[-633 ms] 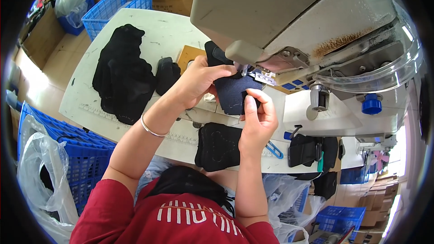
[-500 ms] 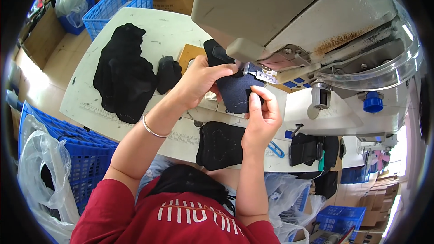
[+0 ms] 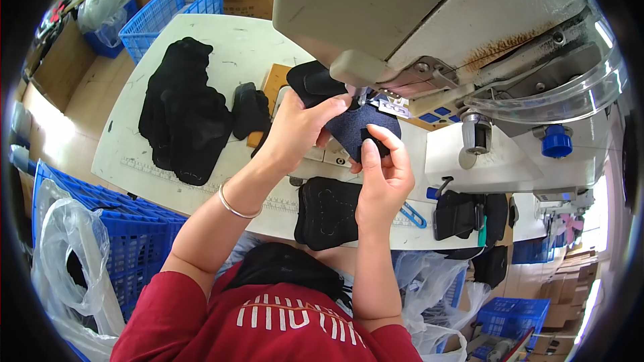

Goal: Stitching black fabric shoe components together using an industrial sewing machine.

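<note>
Under the needle area of a sewing machine lies a dark blue and black fabric piece. My left hand grips its left side, thumb on top and fingers partly hidden beneath. With thumb and fingers, my right hand pinches a small black strip at the piece's near right edge. A black flap of the fabric spreads out beyond my left hand, beside the presser foot. Nearer to me, a stack of black fabric pieces with stitched outlines lies left of my right wrist.
On the white table rest a large pile of black fabric pieces and a smaller stack. A blue-handled tool lies right of my right forearm. Blue crates and plastic bags flank the table.
The fabric piece has turned under the machine, its black flap swinging left and nearer. My right hand has shifted slightly left along with the edge it pinches.
</note>
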`<state>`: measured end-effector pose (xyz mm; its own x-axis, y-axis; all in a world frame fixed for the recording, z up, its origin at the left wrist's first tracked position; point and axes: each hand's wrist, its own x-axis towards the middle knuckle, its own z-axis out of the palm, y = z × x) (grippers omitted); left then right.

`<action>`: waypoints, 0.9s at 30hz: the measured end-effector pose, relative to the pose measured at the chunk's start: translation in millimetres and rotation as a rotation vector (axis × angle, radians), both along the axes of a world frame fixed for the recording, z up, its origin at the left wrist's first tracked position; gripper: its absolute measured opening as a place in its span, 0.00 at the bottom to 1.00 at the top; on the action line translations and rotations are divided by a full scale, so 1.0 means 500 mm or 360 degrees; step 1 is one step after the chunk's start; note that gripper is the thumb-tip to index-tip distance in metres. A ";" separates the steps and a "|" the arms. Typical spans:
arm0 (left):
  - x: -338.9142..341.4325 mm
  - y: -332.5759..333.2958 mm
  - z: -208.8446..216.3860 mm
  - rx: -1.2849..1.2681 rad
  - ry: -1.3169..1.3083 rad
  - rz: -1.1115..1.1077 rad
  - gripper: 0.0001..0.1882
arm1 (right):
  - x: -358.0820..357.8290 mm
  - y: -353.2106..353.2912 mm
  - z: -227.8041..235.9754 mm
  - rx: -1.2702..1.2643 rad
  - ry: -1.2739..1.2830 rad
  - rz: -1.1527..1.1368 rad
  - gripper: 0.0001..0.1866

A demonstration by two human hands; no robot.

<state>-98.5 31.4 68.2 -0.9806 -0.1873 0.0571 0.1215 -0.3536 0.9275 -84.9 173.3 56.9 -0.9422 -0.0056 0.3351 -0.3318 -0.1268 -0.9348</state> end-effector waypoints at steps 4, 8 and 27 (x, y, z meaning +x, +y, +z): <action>0.005 0.009 -0.005 0.0061 0.0076 0.0065 0.06 | -0.005 0.012 0.001 0.0033 -0.0025 -0.0049 0.10; 0.007 0.015 -0.012 0.0096 0.0117 0.0104 0.04 | -0.014 0.023 0.006 0.0045 -0.0019 -0.0012 0.09; 0.029 0.043 -0.009 -0.0014 0.0102 0.0288 0.06 | -0.033 0.035 0.011 0.0016 0.0010 0.0067 0.10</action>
<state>-84.2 53.0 63.5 -0.9253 -0.3595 0.1206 0.2411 -0.3123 0.9189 -101.6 190.6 62.2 -0.9390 -0.0485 0.3405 -0.3320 -0.1312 -0.9341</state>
